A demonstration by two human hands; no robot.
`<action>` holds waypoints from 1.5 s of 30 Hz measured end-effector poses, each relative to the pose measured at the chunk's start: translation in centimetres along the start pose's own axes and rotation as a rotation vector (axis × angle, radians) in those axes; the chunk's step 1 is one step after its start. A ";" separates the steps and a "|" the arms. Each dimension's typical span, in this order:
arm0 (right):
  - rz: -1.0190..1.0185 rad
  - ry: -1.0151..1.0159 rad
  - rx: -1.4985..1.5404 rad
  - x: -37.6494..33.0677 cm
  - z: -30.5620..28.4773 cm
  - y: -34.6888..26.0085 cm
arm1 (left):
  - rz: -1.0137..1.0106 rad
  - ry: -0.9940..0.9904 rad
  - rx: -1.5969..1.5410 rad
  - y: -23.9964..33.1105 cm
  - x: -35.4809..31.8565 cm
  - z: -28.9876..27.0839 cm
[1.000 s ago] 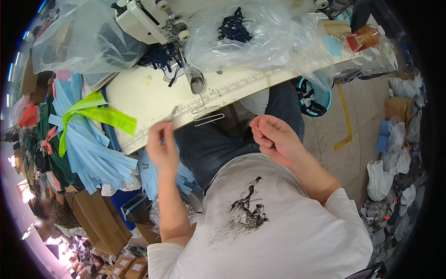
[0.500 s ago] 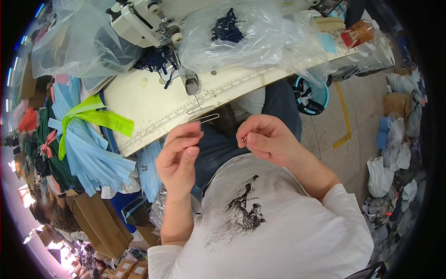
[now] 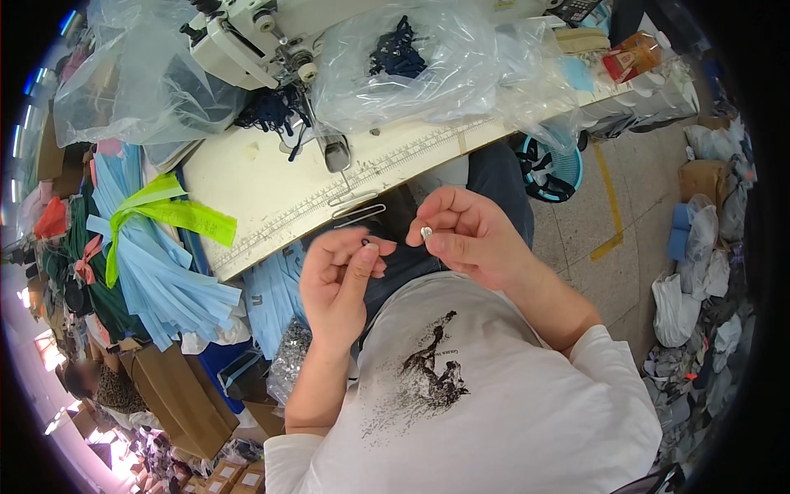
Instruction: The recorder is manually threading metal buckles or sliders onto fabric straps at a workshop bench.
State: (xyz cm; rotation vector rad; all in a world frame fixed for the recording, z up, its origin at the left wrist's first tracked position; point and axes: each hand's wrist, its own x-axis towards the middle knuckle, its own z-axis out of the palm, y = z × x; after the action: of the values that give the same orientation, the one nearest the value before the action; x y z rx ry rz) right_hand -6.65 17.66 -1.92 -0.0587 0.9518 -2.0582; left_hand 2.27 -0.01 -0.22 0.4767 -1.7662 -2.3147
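Above my lap, my right hand pinches a small silvery metal piece between thumb and forefinger; its exact kind is too small to tell. Facing it, my left hand has its thumb pressed to the fingers on a tiny dark piece, partly blurred. A narrow gap separates the two hands. Just beyond my left fingers, a bent wire guide juts from the table's front edge. Behind it on the white sewing table stands a sewing machine, with dark blue cord pieces beside it.
A clear plastic bag with dark blue pieces on it covers the table's middle. Light blue strips tied with a neon yellow band hang at left. A blue basket and an orange-labelled bottle are at right.
My left hand has moved right and slightly down, and its thumb and fingers have closed on the tiny dark piece. The right hand has shifted slightly, showing more of the silvery piece.
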 end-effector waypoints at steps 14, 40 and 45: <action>-0.033 -0.057 -0.132 0.2 0.2 -0.9 | -0.046 -0.069 0.057 0.7 -0.5 1.0; -0.304 0.023 -0.620 0.4 1.0 -0.2 | 0.127 0.032 0.379 0.4 -0.3 1.9; -0.343 0.022 -0.572 0.4 0.9 0.0 | 0.461 -0.033 0.654 0.6 0.4 1.9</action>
State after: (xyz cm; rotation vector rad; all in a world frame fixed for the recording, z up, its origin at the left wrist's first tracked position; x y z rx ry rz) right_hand -6.60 16.84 -1.40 -0.5339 1.6078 -2.0188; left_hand 1.18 1.37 0.74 0.0904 -2.3314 -1.4256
